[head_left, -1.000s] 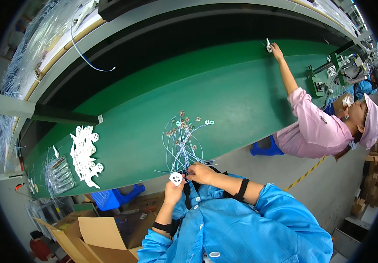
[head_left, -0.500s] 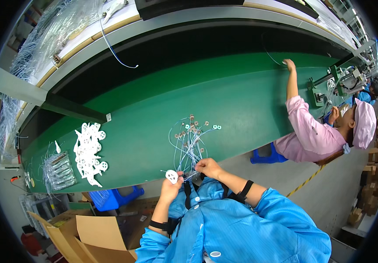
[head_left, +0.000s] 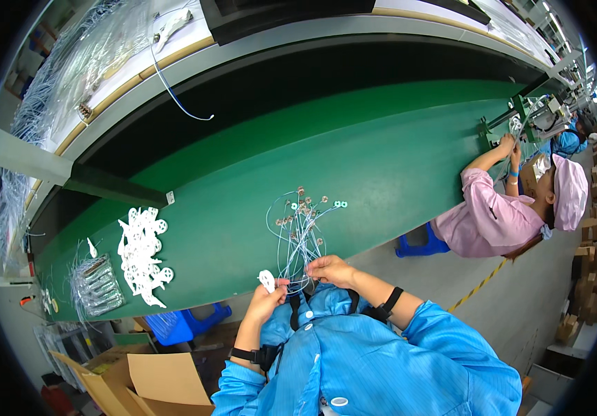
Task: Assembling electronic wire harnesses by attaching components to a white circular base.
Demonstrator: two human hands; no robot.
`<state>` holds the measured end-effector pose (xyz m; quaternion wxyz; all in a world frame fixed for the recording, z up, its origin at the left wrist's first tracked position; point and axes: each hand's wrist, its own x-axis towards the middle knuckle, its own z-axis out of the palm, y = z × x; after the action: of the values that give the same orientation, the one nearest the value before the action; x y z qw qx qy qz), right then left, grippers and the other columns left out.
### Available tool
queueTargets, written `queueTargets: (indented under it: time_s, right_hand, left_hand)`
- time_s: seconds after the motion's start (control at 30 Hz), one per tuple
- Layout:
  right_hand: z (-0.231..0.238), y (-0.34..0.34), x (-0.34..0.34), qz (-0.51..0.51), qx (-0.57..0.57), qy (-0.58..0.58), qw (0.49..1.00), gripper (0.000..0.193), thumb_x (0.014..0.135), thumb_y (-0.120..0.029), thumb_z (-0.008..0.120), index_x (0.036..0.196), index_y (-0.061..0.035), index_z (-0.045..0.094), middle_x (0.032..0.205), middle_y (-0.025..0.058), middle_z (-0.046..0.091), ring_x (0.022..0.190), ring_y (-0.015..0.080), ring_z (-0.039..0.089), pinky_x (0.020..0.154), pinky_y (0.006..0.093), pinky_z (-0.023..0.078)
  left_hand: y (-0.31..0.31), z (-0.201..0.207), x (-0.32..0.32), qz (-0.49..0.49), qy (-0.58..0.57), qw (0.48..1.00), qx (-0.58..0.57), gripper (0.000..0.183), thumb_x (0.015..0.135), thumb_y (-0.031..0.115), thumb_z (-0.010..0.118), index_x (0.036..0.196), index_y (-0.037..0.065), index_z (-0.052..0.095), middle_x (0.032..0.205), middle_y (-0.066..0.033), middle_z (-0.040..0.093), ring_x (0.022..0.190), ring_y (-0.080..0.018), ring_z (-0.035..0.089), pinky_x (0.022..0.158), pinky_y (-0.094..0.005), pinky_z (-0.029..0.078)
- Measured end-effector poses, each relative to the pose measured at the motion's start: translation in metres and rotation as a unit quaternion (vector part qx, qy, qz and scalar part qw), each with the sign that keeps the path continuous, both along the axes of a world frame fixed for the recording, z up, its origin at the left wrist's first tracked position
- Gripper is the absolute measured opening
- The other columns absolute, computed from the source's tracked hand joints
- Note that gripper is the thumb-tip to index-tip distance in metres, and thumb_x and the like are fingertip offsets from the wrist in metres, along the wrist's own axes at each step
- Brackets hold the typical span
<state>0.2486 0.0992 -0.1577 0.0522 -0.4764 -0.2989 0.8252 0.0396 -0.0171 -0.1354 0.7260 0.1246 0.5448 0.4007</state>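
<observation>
Close to my body at the bench's near edge, my left hand (head_left: 266, 302) grips a white plastic part (head_left: 266, 280) with a rounded end. My right hand (head_left: 331, 271) pinches with thumb and forefinger at thin, pale blue wires (head_left: 301, 243), just right of the left hand. These wires lie in a loose, tangled bundle on the green surface (head_left: 374, 166). Small copper-coloured round ends and a few pale green ones (head_left: 340, 204) fan out at its far side. Exactly which wire my right fingers hold is too small to make out.
Left on the bench lies a pile of white plastic parts (head_left: 141, 249), beside clear-bagged wires (head_left: 97, 286). A shelf edge (head_left: 298, 33) runs along the back. At right a co-worker in pink (head_left: 496, 218) works at a small machine (head_left: 537, 121). Below stand a blue stool (head_left: 180, 326) and an open carton (head_left: 167, 381).
The white part in my left hand has turned, showing a narrower side. My right hand stays at the wires. The co-worker's outstretched arm has drawn back to the machine.
</observation>
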Motion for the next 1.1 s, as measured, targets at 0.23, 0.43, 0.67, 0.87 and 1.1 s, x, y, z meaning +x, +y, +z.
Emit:
queueTargets:
  time_s: [0.23,0.43,0.67,0.87,1.1]
  right_hand:
    - [-0.008,0.000,0.003,0.011,-0.025,0.045,0.999,0.014,0.080,-0.008,0.066,0.094,-0.0041,0.064,0.084,0.0011,0.064,0.071,0.0080,0.057,0.054,0.0200,0.040]
    - [-0.007,0.000,0.000,0.014,-0.002,0.056,0.998,0.014,0.081,-0.009,0.066,0.093,-0.0033,0.064,0.083,0.0013,0.063,0.072,0.0077,0.057,0.056,0.0194,0.042]
    - [-0.007,0.001,0.000,0.018,-0.004,0.060,0.998,0.014,0.079,-0.009,0.066,0.091,-0.0030,0.064,0.080,0.0012,0.063,0.069,0.0078,0.057,0.056,0.0196,0.042]
    - [-0.016,0.001,0.001,0.019,0.006,0.042,0.999,0.010,0.078,-0.007,0.065,0.087,-0.0023,0.062,0.075,0.0036,0.062,0.063,0.0085,0.055,0.052,0.0202,0.040]
    - [-0.007,0.001,-0.005,0.006,0.019,0.051,0.999,0.006,0.079,-0.009,0.064,0.083,-0.0047,0.061,0.074,0.0017,0.061,0.063,0.0076,0.054,0.050,0.0210,0.039]
  left_hand:
    - [0.010,0.007,0.002,-0.011,0.012,0.999,-0.048,0.022,0.087,0.014,0.059,0.106,0.003,0.058,0.085,-0.0040,0.061,0.073,-0.0131,0.059,0.064,-0.0246,0.048]
    - [0.020,0.015,0.019,-0.017,-0.036,0.997,-0.071,0.026,0.089,0.018,0.060,0.111,0.005,0.055,0.100,-0.0093,0.064,0.080,-0.0171,0.063,0.067,-0.0285,0.049]
    - [0.022,0.004,0.028,0.007,-0.043,0.997,-0.067,0.021,0.088,0.013,0.059,0.107,0.004,0.057,0.100,-0.0086,0.064,0.080,-0.0157,0.063,0.067,-0.0259,0.048]
    - [0.033,0.017,0.036,0.055,-0.074,0.991,-0.096,0.020,0.086,0.001,0.055,0.105,0.000,0.054,0.098,-0.0119,0.063,0.084,-0.0186,0.063,0.065,-0.0255,0.048]
    - [0.036,0.008,0.034,0.108,-0.142,0.977,-0.120,0.019,0.082,-0.009,0.050,0.099,-0.001,0.051,0.094,-0.0137,0.059,0.089,-0.0239,0.062,0.058,-0.0239,0.047]
